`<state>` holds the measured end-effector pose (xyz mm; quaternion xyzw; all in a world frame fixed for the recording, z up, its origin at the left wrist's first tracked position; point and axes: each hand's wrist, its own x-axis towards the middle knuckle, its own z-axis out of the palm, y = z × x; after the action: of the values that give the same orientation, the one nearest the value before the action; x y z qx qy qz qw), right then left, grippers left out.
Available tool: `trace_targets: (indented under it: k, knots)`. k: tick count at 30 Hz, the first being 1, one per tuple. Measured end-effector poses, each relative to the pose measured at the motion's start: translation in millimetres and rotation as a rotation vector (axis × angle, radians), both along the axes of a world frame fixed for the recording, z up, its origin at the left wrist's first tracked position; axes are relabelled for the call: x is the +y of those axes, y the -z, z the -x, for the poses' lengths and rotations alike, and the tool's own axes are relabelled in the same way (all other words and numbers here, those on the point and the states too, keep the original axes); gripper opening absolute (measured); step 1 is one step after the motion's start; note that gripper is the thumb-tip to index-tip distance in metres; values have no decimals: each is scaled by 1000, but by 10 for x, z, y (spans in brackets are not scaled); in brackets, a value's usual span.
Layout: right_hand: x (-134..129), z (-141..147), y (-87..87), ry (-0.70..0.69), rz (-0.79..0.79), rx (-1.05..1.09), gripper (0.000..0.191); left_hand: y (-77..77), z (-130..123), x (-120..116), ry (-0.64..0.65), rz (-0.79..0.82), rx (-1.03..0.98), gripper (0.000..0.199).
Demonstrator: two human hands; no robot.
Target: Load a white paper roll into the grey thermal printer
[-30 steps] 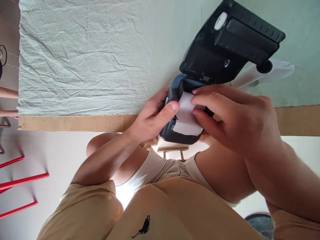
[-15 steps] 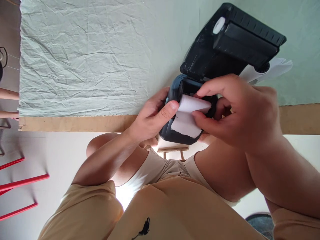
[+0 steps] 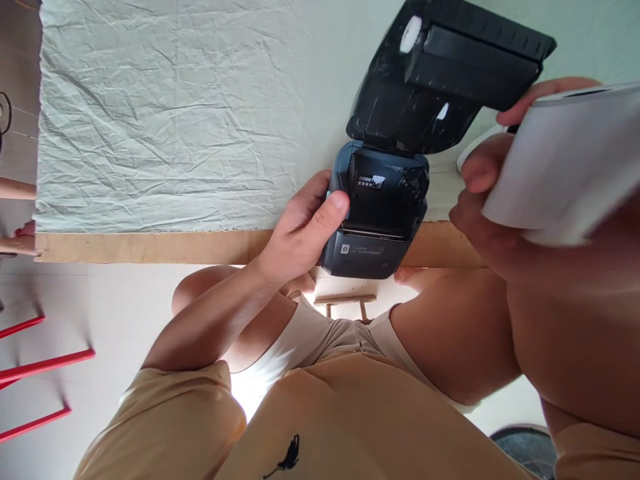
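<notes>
A black and blue-grey label printer [image 3: 373, 257] is tilted at the table's front edge, its black lid [image 3: 450, 73] swung open away from me. Its paper compartment shows bare, with a small printed label inside. My left hand [image 3: 305, 230] grips the printer's left side, thumb on top. To the right, my right hand [image 3: 495, 220] holds a white paper roll [image 3: 560, 160], blurred and apart from the printer. Part of a white paper piece [image 3: 483, 143] shows on the table behind my right fingers.
A wrinkled pale green cloth [image 3: 165, 120] covers the table, whose wooden edge [image 3: 150, 248] runs along the front. Red metal legs [image 3: 50, 365] stand on the floor at the left. Part of another person's limbs [image 3: 17, 189] shows at the left edge. A dark round object [image 3: 525, 450] lies at the lower right.
The white roll has come out of the printer and moved right in my right hand. The printer has shifted slightly up and left, still in my left hand.
</notes>
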<state>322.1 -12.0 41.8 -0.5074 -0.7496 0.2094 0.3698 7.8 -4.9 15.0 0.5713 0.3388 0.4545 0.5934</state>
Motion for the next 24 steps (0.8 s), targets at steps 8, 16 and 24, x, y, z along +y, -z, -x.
trace_targets:
  k: [8,16,24]
  knots:
    - [-165,312,-81,39,83,274,58,54,54,50,61,-43,4,63]
    - [-196,222,-83,92,-97,-142,34,72,27,54,42,-45,-56,51]
    - [-90,149,119,49,-96,-225,40,90,8,68,15,-75,-78,48]
